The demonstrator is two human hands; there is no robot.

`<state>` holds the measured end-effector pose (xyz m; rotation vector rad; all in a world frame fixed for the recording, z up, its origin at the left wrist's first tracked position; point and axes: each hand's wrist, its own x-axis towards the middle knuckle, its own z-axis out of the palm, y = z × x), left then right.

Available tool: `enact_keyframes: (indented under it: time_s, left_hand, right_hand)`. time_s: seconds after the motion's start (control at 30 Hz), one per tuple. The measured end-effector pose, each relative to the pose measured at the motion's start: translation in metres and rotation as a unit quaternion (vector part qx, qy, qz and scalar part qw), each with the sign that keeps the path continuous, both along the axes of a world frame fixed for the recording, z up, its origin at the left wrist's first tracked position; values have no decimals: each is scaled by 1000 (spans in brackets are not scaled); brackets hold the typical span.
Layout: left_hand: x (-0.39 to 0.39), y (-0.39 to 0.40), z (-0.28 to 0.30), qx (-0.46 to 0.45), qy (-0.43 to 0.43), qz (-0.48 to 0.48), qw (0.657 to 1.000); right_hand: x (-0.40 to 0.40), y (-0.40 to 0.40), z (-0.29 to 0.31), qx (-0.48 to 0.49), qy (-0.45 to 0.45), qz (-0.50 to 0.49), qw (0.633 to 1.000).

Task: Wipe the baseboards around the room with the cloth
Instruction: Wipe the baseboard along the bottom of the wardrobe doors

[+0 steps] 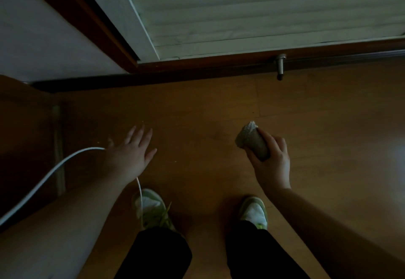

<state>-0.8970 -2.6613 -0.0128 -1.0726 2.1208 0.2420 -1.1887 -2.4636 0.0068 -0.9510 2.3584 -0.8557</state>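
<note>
— How is the left hand [131,154] held?
— It is stretched forward, fingers spread, nothing grasped.
— And the right hand [270,158]?
— It is curled, something gripped in its fingers, forearm extended.

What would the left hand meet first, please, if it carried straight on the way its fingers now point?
Probably the dark baseboard under the door frame. The left hand points up the picture over bare wooden floor, with nothing visible between, though depth is unclear.

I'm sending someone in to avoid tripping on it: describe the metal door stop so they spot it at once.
Start at the white louvred door at the top of the view and follow its bottom edge down to the dark baseboard beneath it. Towards the right, the door stop sticks out over the wooden floor. It is the only silvery metal peg there, with a dark tip.
</note>
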Motion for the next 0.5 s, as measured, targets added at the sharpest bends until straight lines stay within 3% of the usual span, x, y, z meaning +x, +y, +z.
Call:
enact_keyframes:
  time_s: [0.33, 0.5]
  left_hand:
    - [-68, 54, 121, 18, 90, -21, 996]
    - [-112, 86, 199, 18, 214, 79, 974]
  right_hand:
    - [-4, 18, 123, -12, -3, -72, 997]
    - [-5, 28, 191, -33, -11, -78, 996]
